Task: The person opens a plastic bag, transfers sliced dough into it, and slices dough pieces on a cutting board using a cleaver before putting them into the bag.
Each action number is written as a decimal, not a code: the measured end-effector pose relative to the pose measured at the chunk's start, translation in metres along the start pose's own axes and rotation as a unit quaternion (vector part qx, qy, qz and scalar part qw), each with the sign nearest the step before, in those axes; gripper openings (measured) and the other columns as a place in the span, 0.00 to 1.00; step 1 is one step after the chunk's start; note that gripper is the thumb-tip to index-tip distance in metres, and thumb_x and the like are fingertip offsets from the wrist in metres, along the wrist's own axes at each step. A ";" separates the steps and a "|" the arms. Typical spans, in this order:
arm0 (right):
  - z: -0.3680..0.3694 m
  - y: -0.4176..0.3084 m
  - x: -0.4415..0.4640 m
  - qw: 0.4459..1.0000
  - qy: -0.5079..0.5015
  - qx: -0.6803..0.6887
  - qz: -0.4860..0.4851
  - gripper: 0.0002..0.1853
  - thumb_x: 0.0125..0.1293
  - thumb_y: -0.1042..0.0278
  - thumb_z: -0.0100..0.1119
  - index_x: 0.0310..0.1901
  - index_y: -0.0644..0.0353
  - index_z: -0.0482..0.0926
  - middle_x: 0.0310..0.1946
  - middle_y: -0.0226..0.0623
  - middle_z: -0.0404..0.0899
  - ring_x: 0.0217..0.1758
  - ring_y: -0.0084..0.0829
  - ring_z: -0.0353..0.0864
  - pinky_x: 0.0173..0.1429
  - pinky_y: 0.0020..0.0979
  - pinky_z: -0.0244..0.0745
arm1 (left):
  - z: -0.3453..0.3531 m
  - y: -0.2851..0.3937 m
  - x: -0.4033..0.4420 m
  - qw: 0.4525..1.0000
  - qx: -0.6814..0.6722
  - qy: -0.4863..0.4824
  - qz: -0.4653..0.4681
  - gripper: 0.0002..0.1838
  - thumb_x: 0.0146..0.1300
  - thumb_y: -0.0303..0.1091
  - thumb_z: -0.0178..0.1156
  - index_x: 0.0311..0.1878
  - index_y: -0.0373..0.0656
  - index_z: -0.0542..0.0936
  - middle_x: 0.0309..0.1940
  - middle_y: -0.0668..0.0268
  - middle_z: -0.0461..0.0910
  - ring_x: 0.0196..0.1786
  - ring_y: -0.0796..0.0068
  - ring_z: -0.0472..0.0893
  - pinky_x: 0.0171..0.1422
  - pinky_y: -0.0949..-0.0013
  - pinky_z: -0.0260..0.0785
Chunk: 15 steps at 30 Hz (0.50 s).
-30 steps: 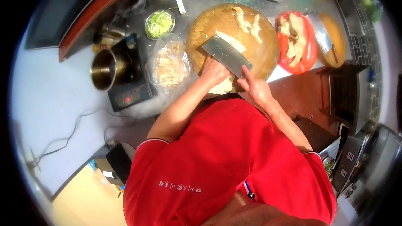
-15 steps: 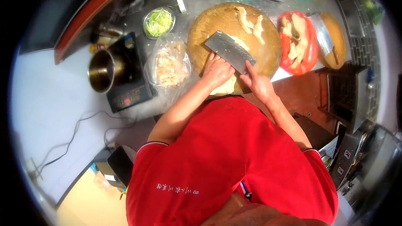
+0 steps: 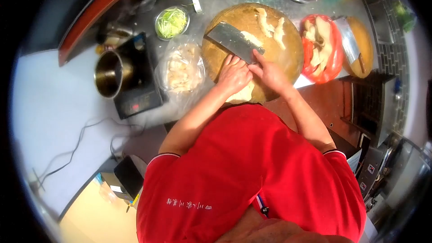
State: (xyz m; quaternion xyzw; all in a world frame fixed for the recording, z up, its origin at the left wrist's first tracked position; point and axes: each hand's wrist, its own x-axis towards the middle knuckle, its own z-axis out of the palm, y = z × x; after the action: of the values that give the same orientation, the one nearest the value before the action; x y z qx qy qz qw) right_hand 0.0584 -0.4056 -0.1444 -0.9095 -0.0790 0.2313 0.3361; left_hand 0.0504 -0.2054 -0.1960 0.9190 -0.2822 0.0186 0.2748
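My right hand (image 3: 271, 73) is closed round the handle end of a wide cleaver (image 3: 234, 40), whose blade lies over the round wooden chopping block (image 3: 283, 58). My left hand (image 3: 234, 75) presses on the pale food (image 3: 243, 93) at the block's near edge, its fingertips bent and close to the blade. Part of that food is hidden under the hand. More pale pieces (image 3: 279, 33) lie at the back of the block, and one shows just beyond the blade.
Left of the block are a clear bag of pale slices (image 3: 183, 69), a bowl of green shreds (image 3: 172, 23) and a metal pot (image 3: 109, 74). To the right are a red bag of pale pieces (image 3: 322, 49) and another cleaver (image 3: 347, 38) on a board.
My right hand has moved the cleaver up and to the left across the block. My left hand has shifted slightly and stays on the food.
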 end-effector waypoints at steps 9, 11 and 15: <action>-0.019 0.012 -0.037 0.992 0.110 0.020 -0.061 0.34 0.81 0.43 0.58 0.76 0.59 0.73 0.58 0.59 0.86 0.61 0.54 0.88 0.65 0.45 0.81 | -0.008 0.004 -0.014 0.998 -0.008 0.048 0.026 0.20 0.73 0.41 0.60 0.62 0.42 0.84 0.70 0.55 0.78 0.76 0.49 0.70 0.84 0.43 0.55; 0.007 0.014 -0.059 0.989 0.106 -0.061 -0.078 0.35 0.80 0.42 0.58 0.77 0.59 0.71 0.48 0.58 0.89 0.50 0.59 0.89 0.55 0.50 0.84 | -0.003 0.004 -0.018 0.999 -0.018 0.041 0.022 0.20 0.74 0.42 0.60 0.61 0.42 0.85 0.69 0.54 0.79 0.75 0.48 0.72 0.83 0.43 0.55; 0.036 0.014 -0.086 0.991 0.098 -0.077 -0.049 0.36 0.79 0.45 0.59 0.79 0.59 0.68 0.43 0.56 0.89 0.42 0.59 0.89 0.48 0.52 0.84 | -0.004 0.000 -0.014 0.999 -0.029 0.017 0.031 0.20 0.73 0.41 0.59 0.61 0.43 0.86 0.61 0.52 0.86 0.68 0.47 0.79 0.79 0.44 0.59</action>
State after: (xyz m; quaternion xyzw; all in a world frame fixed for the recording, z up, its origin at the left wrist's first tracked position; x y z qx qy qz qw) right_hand -0.0346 -0.4217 -0.1456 -0.9461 -0.1080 0.1179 0.2817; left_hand 0.0392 -0.1964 -0.1947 0.9010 -0.3060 0.0346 0.3054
